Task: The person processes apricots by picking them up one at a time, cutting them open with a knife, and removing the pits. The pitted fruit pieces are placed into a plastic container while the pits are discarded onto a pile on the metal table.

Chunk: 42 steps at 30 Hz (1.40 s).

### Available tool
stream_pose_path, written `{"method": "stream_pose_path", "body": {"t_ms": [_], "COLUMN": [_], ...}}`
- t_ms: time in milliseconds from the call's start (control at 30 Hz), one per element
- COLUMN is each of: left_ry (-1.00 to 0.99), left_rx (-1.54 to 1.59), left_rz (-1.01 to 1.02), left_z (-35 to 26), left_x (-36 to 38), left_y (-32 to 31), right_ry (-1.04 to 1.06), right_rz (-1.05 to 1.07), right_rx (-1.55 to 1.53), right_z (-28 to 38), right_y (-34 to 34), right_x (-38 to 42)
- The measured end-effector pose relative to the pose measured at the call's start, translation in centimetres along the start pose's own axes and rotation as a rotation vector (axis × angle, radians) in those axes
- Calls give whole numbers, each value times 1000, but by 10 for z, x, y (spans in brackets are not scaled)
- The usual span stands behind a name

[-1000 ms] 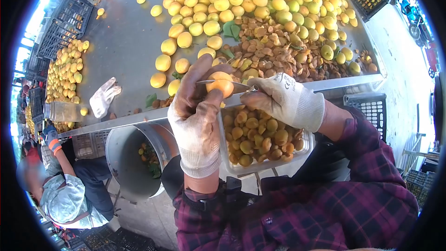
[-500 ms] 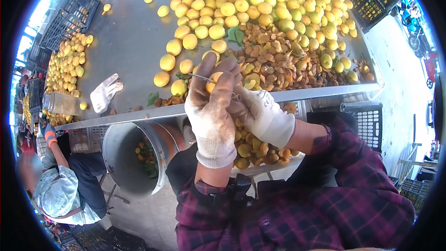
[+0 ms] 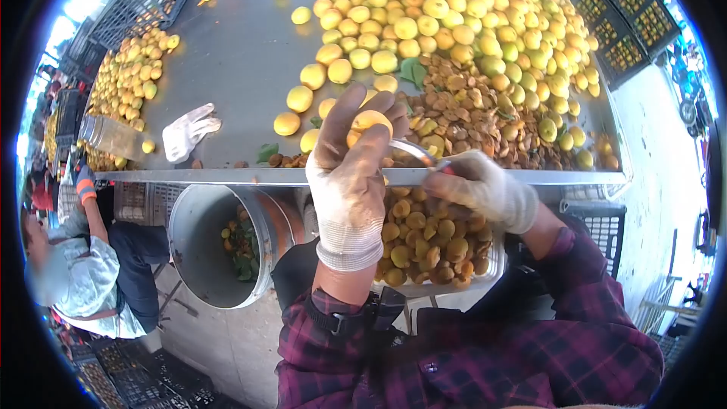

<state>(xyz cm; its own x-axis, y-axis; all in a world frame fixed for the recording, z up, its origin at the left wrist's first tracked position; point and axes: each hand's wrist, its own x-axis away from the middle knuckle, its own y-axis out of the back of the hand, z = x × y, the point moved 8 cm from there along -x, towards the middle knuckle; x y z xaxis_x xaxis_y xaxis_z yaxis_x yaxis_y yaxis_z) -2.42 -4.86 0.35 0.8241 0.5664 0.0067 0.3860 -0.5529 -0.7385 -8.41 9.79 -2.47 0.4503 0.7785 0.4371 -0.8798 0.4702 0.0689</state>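
Observation:
My left hand (image 3: 348, 182), in a soiled white glove, is closed around a yellow-orange apricot (image 3: 369, 129) just over the table's near edge. In my gloved right hand (image 3: 488, 191) is a small curved metal tool (image 3: 411, 150) with a bit of red by the grip; its thin end reaches to the apricot, and where the tip lies is hidden. Below my hands a pale tub (image 3: 496, 261) holds pitted-looking apricots (image 3: 432, 238). Past my hands a heap of brown apricot pits (image 3: 466, 110) lies beside a large pile of whole apricots (image 3: 454, 19).
The metal table (image 3: 242, 53) has a raised front edge. On it lie a loose white glove (image 3: 188, 133) and a clear jar (image 3: 106, 132). A large bucket (image 3: 193, 246) with leaves and fruit stands below left. Another person (image 3: 87, 265) sits at left. Black crates (image 3: 625, 15) stand far right.
My right hand has drawn away from the left, down and right, so the tool now shows between them. The left hand still grips the apricot. The view has shifted slightly.

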Motion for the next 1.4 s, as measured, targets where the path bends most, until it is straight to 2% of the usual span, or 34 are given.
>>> {"method": "stream_pose_path", "body": {"t_ms": [100, 133, 167, 200, 233, 300, 367, 400, 433, 500, 567, 633, 667, 700, 733, 767, 867, 933, 1067, 1133, 1167, 1233, 1267, 1300, 1367, 1400], "left_ry": [-63, -34, -23, -30, -32, -2, -72, -44, -33, -47, -29, -4, 55, 112, 141, 143, 117, 128, 172, 190, 191, 183, 183, 184, 178, 171], "left_rx": [-64, -180, -179, -239, -298, -407, -485, -648, -653, -613, -590, -570, -343, -117, -84, -85, -88, -102, -146, -176, -179, -223, -222, -212, -193, -172], "left_rz": [-37, -118, -115, -100, -81, -64, 71, 77, 84, 118, 131, 150, 153, 154, 151, 153, 92, 62, -23, -83, -82, -119, -119, -124, -131, -130], "left_z": [-1, -5, -3, -2, 1, 11, 17, 19, 20, 20, 22, 24, 25, 27, 27, 28, 32, 34, 45, 47, 46, 45, 44, 41, 40, 40], "left_x": [-4, -1, 0, 1, 3, 7, 9, 12, 13, 15, 16, 17, 18, 18, 18, 16, 13, 11, 14, 15, 14, 13, 13, 13, 12, 13], "left_y": [13, 12, 11, 10, 6, -1, -7, -9, -11, -16, -18, -20, -21, -23, -24, -22, -6, -1, 8, 13, 14, 18, 17, 16, 16, 17], "right_ry": [23, -30, -85, -26, 230, 298, 319, 435, 429, 293, 280, 436, 433, 251, 69, 69, 118, 491, 574, 774, 774, 691, 546, 588, 540, 535], "right_rz": [-102, -174, -250, -308, -244, -268, -274, -268, -276, -209, -247, -278, -284, -265, -242, -244, -316, -506, -532, -571, -573, -739, -846, -864, -771, -795], "right_rx": [256, 185, 111, 77, 173, -53, 59, 283, 274, -2, 60, -6, -10, -125, -239, -242, -107, 347, 483, 754, 751, 682, 538, 268, -293, -332], "right_z": [17, 20, 22, 32, 49, 61, 65, 71, 70, 59, 58, 56, 56, 47, 34, 34, 26, 45, 46, 53, 52, 59, 59, 56, 42, 40], "right_y": [36, 45, 54, 57, 51, 34, 21, 19, 18, 16, 19, 22, 27, 32, 32, 31, 32, 37, 34, 22, 21, 30, 44, 59, 78, 85], "right_x": [6, 8, 12, 12, 5, 2, -4, -5, -6, -10, -6, -5, -5, -9, -11, -11, -19, -15, -12, -9, -10, -5, 0, -6, -6, -1]}}
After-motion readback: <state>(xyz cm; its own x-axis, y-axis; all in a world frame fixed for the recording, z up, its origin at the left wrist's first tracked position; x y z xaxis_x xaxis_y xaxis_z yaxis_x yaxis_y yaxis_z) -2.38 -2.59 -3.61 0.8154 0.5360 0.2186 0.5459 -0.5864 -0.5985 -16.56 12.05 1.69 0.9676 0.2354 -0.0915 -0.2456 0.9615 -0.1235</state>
